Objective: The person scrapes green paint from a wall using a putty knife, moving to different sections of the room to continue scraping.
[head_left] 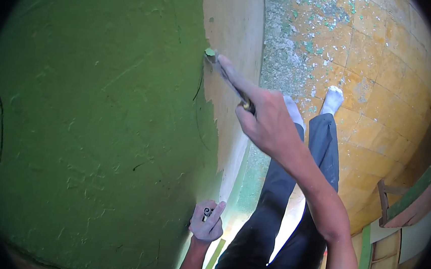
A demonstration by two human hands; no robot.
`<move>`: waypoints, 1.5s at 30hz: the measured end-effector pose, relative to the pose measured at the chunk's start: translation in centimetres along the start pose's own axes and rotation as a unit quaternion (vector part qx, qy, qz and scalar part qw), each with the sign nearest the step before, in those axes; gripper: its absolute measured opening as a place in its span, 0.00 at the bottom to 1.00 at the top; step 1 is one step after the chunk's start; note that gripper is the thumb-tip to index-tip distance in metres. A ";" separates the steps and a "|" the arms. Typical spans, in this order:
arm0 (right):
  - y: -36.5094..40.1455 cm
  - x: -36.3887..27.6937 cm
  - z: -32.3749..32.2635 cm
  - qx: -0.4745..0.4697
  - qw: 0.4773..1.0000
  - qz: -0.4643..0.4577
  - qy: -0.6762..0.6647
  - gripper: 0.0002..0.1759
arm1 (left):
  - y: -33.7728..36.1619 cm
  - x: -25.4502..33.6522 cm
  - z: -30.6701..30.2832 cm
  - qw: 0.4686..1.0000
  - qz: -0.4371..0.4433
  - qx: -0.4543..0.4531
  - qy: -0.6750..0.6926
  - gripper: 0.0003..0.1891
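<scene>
My right hand (270, 116) is closed around a paint scraper (225, 75), with the forefinger stretched along its blade. The scraper's tip touches the wall at the ragged edge of the green paint (101, 100), and a light green paint flake (210, 52) sits at the tip. Beside that edge runs a bare, beige strip of wall (233, 35). Lower down, near the wall, my left hand (207, 222) is curled around a small object with a dark, round end (207, 212); its kind cannot be made out.
Paint chips and pale dust (308, 45) lie along the foot of the wall on the yellow tiled floor (374, 106). My legs (271, 199) and white-socked feet (333, 99) are close to the wall. Wooden furniture (389, 204) stands at the lower right.
</scene>
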State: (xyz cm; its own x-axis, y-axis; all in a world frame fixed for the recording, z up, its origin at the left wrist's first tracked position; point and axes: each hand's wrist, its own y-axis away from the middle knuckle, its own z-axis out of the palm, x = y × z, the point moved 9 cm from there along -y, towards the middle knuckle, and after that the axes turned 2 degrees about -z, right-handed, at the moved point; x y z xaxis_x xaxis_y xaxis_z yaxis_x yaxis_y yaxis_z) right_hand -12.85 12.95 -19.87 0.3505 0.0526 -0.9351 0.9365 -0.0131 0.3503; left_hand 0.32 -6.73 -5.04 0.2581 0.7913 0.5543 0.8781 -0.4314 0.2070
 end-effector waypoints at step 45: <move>2.2 1.4 1.6 -0.032 0.991 0.066 -0.108 0.47 | 0.0 -0.5 0.2 0.996 -0.075 -0.057 -0.007 0.29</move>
State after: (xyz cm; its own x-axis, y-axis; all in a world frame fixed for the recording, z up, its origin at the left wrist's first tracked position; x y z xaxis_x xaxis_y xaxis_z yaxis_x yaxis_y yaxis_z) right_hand -10.24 11.39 -20.51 0.4693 -0.1608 -0.8683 0.8827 0.0590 0.4662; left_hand 0.24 -7.02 -5.51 0.1346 0.8560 0.4991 0.8561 -0.3541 0.3764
